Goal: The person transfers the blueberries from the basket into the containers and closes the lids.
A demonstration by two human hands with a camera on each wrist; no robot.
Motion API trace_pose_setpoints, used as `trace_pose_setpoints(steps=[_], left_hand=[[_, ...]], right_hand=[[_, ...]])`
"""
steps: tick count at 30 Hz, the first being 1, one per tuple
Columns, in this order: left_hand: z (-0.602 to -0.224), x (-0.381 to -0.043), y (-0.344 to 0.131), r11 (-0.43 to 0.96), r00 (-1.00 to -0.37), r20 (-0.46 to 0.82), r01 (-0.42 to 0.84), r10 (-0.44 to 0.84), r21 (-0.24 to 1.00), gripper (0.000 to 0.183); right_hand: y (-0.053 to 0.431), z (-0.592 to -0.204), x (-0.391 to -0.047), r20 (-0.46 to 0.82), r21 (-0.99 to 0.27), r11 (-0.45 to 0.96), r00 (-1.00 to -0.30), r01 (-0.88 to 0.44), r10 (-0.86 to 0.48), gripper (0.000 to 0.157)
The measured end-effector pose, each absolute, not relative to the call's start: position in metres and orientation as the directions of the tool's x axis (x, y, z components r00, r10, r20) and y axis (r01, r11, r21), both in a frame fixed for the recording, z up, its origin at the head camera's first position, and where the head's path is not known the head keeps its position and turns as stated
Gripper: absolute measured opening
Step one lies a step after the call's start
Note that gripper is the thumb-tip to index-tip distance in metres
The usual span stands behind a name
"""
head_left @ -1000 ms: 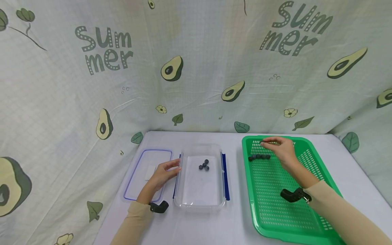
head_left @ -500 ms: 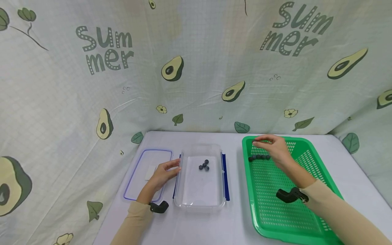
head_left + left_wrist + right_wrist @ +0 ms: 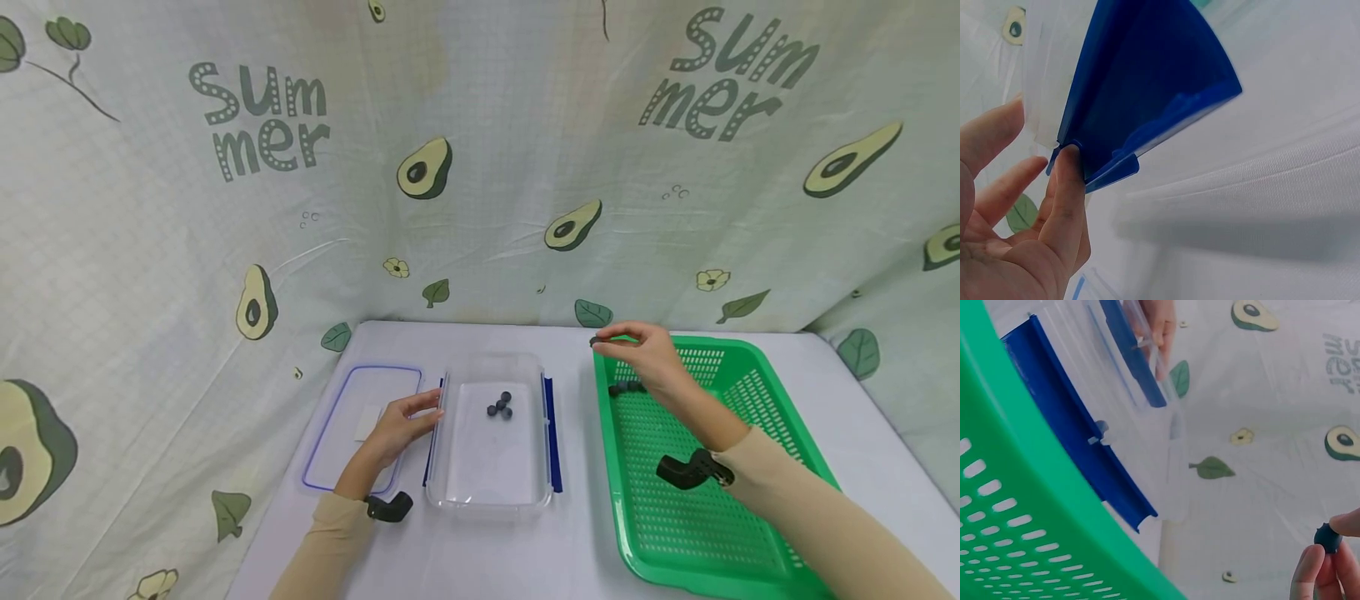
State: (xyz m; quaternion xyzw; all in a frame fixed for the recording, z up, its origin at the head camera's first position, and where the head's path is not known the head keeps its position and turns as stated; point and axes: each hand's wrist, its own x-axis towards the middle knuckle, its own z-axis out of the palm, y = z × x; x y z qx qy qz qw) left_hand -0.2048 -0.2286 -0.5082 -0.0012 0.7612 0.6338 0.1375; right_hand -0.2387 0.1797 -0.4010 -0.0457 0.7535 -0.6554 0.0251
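My right hand [image 3: 641, 354] pinches a dark blueberry [image 3: 1328, 539] between thumb and fingertips, above the far left corner of the green basket [image 3: 622, 517]. Inside the basket, more blueberries [image 3: 624, 388] lie by the far wall, partly hidden by this hand. The fingertips of my left hand [image 3: 401, 427] touch the left side of a clear plastic container [image 3: 487, 475], by its blue side latch [image 3: 1141, 81]; the fingers are spread and fairly straight. Several blueberries [image 3: 501, 405] sit clustered on the container's floor.
Left of the container, partly behind my left hand, lies a clear lid with a blue seal [image 3: 337, 442]. Another blue latch [image 3: 553, 433] hangs folded out on the container's right. A printed avocado cloth [image 3: 480, 250] hangs behind the white table [image 3: 577, 533].
My right hand has moved left with the pinched blueberry, from over the basket to its far left corner. The left hand and container have stayed put.
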Motion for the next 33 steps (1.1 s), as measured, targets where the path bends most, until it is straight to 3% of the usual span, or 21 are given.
trace_pose_setpoints(steps=[18,26,33], left_hand=[[-0.509,-0.204,-0.230,0.198,-0.964,-0.205,-0.171,0.168,0.965,0.056],[-0.509,-0.205,-0.229,0.207,-0.964,-0.204,-0.167,0.171,0.964,0.057],[-0.510,-0.205,-0.230,0.212,-0.965,-0.209,-0.174,0.160,0.962,0.056]], right_hand=[[0.137,-0.401,-0.253,0.040,-0.996,0.070,-0.980,-0.054,-0.196,0.033],[0.117,-0.407,-0.255,0.029,-0.995,0.083,-0.966,-0.052,-0.255,0.025],[0.099,-0.413,-0.255,0.008,-0.991,0.127,-0.951,-0.049,-0.310,0.027]])
